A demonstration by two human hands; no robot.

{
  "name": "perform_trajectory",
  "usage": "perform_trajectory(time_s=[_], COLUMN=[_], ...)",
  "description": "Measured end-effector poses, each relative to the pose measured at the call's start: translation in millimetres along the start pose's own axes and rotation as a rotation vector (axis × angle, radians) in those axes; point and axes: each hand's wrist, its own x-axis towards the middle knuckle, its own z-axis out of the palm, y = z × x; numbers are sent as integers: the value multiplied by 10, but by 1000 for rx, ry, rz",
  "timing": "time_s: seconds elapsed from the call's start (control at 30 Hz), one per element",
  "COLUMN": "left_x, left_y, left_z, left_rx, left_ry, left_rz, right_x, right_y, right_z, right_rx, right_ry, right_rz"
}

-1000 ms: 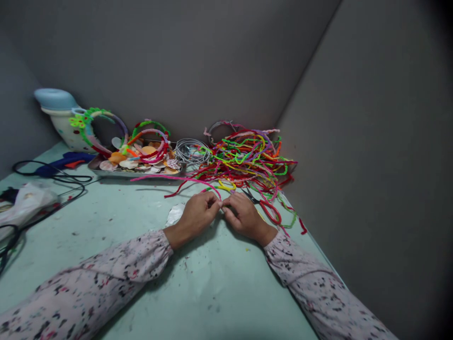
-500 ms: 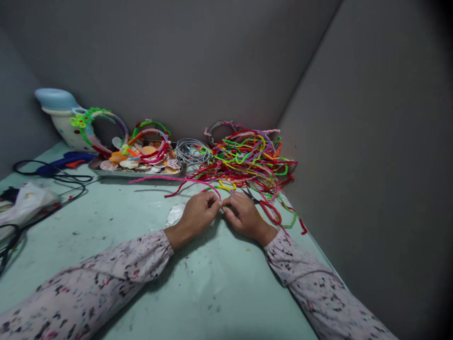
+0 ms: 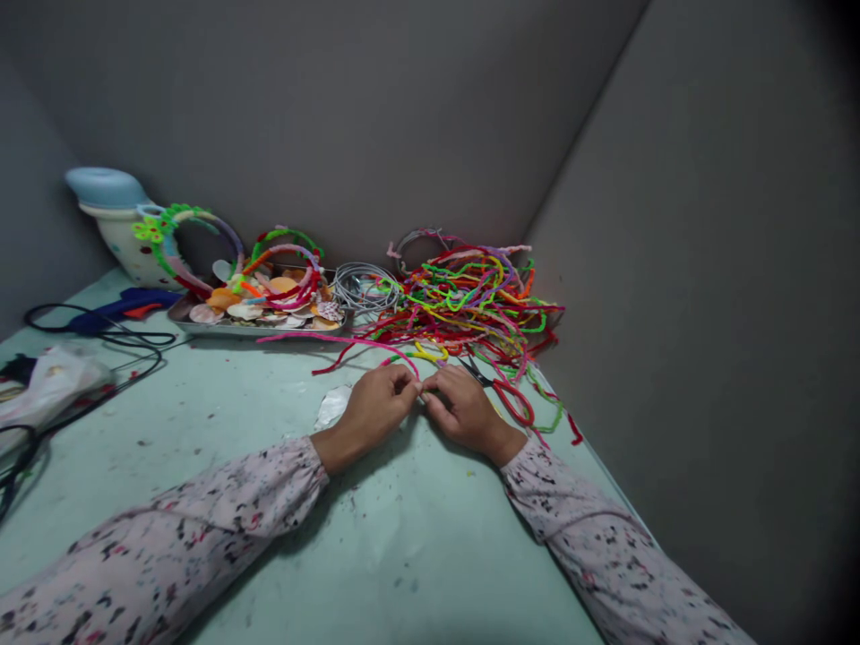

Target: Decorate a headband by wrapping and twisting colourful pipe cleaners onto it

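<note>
Thumb and fingertips pinched, my left hand grips a pink pipe cleaner near its end; the rest of it arcs away to the left. My right hand is closed too, its fingertips meeting the left ones at the same spot. What lies between the right fingers is mostly hidden, likely part of the same join. Just behind both hands shows part of a curved green and yellow pipe cleaner piece. Scissors with red handles lie against the far side of my right hand.
A heap of coloured pipe cleaners lies at the back, beside a grey wire coil. Left of it stand a metal tray of shells with wrapped hoops, a lidded container, a blue glue gun and black cable.
The far end of the pink pipe cleaner has shifted slightly to the right. Both hands stay in nearly the same place, still pinched together.
</note>
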Motion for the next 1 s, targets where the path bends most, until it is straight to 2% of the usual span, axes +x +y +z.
perform_trajectory(time_s=[0.2,0.47,0.73,1.0], left_x=[-29,-67,-28,-30], left_y=[20,36,-6,-40], left_z=[-3,-5,-13,-14], left_rx=[45,54,123,132], left_ry=[77,185,168,186], left_rz=[162,238,409,436], right_x=[-17,-2,-8,-11], right_y=[26,12,24,14], right_z=[1,-15,-2,-14], right_rx=[23,88,99,113], right_ry=[64,114,139,127], right_rz=[23,82,95,113])
